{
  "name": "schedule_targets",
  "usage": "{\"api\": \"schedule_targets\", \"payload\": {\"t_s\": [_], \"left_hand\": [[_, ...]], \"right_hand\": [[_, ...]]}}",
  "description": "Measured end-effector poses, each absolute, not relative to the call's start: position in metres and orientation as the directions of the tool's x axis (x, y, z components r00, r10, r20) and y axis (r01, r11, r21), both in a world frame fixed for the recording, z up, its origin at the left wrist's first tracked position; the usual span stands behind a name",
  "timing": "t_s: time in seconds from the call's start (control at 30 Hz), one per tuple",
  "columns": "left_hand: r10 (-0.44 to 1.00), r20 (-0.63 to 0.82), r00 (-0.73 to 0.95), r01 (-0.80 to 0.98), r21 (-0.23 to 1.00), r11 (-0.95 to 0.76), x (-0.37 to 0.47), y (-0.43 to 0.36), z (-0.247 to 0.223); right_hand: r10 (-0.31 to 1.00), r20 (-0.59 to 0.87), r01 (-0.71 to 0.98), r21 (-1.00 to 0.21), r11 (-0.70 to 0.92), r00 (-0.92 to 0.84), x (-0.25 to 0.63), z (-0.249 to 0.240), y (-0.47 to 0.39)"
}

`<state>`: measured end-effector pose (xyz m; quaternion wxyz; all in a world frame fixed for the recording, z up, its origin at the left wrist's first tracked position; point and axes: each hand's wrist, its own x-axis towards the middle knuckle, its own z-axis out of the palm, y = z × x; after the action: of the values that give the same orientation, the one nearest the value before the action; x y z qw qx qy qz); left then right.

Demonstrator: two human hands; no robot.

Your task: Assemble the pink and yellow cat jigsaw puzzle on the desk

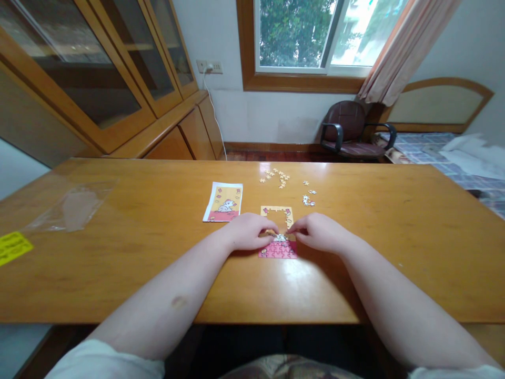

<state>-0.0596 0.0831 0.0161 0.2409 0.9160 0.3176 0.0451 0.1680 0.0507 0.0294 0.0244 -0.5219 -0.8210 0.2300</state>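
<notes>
A partly assembled jigsaw puzzle (278,250) lies flat on the table, with pink rows at the near side and a yellow border around an open middle. My left hand (252,231) comes in from the left, thumb and forefinger closed at the white pieces (280,238) above the pink rows. From the other side, my right hand (317,231) pinches at the same spot, close to the right border. Both hands appear closed on a small jigsaw piece there, mostly covered by the fingertips. A reference picture (224,202) showing a white animal lies beyond my left hand.
Loose yellow pieces (281,176) are scattered beyond the puzzle, and white ones (307,200) lie to their right. A clear plastic bag (79,208) and a yellow label (14,248) are at the table's left. Behind the table stand a glass-door cabinet (114,58) and an armchair (347,126).
</notes>
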Motion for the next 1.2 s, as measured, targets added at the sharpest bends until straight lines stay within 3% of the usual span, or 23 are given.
{"api": "schedule_targets", "payload": {"t_s": [0.1,0.4,0.7,1.2], "left_hand": [[0.546,-0.089,0.833,0.52,0.463,-0.718,-0.0575,0.0796,0.0182],[0.533,-0.115,0.838,0.527,0.425,-0.736,-0.055,0.0783,0.0159],[0.569,-0.118,0.814,0.55,0.47,-0.69,-0.055,0.0766,0.0134],[0.575,-0.122,0.809,0.566,0.43,-0.704,-0.0531,0.0742,0.0151]], "right_hand": [[0.832,-0.258,0.851,-0.346,0.395,-0.491,0.1688,0.0349,0.0481],[0.802,-0.263,0.832,-0.324,0.45,-0.536,0.1652,0.0327,0.0476],[0.815,-0.279,0.848,-0.329,0.415,-0.508,0.164,0.0289,0.0489],[0.833,-0.252,0.855,-0.318,0.409,-0.492,0.1605,0.0281,0.0477]]}}
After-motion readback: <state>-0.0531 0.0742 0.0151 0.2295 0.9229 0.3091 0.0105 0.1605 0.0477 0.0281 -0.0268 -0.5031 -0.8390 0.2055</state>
